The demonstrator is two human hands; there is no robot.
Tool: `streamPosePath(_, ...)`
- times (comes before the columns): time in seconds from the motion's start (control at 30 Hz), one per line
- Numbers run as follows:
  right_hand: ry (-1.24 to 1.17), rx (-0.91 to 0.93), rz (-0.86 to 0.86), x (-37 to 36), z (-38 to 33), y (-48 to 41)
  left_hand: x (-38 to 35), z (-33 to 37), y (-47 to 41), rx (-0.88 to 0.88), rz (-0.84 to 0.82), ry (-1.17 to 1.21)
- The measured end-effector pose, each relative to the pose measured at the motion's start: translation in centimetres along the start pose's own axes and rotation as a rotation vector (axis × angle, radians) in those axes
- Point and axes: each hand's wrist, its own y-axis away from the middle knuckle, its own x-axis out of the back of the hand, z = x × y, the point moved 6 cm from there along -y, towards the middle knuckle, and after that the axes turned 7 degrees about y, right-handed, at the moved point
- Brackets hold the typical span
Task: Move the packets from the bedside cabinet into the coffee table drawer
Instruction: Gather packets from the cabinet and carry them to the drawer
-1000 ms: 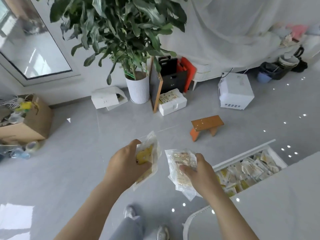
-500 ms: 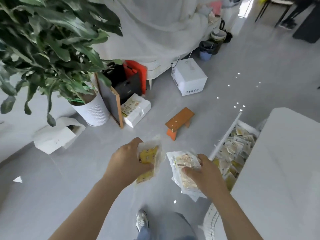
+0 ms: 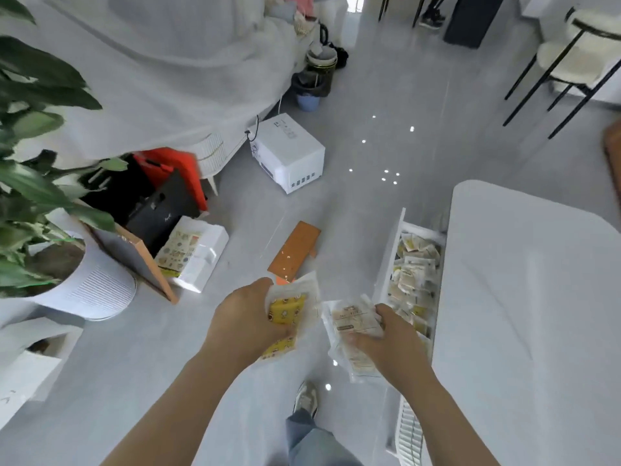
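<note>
My left hand (image 3: 243,319) grips a bunch of clear packets with yellow print (image 3: 292,309), held over the floor. My right hand (image 3: 391,346) grips another bunch of clear packets with pale beige labels (image 3: 351,326), just left of the open white drawer (image 3: 389,260). The drawer sticks out from the white coffee table (image 3: 524,297) and holds several similar packets (image 3: 415,274). The bedside cabinet is out of view.
An orange wooden stool (image 3: 295,248) lies on the grey floor ahead of my hands. A white appliance (image 3: 289,156), a white foam box (image 3: 195,255), a board and a potted plant (image 3: 77,280) stand to the left. My foot (image 3: 305,396) is below. Black-legged chairs (image 3: 568,62) stand far right.
The view has swung right and closer to the coffee table, so the open drawer now runs alongside my right hand. Both hands still hold their packets.
</note>
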Motion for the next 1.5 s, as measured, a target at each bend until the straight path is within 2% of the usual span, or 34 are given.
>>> streamPosePath(0.2, -0.021, -0.026, 0.045, 3.0, -1.8, -5.7, 0.3, 3.2, -7.7, -0.097, -0.047, -0.026)
streamPosePath(0.47, -0.123, -0.167, 0.108, 5.3, -1.0, -10.2, -1.2, 7.4, -16.5, -0.227, -0.179, -0.085)
streamPosePath(0.87, -0.316, -0.432, 0.385, 8.2, -3.2, -15.7, -0.1, 14.2, -30.3, -0.456, -0.44, -0.104)
streamPosePath(1.13, -0.417, -0.676, 0.567, 10.9, -0.1, -15.1, -4.5, 20.4, -34.3, -0.608, -0.607, -0.171)
streamPosePath(1.5, -0.572, -0.834, 0.673, 16.0, 7.3, -17.9, -12.8, 32.2, -37.3, -0.742, -0.685, -0.197)
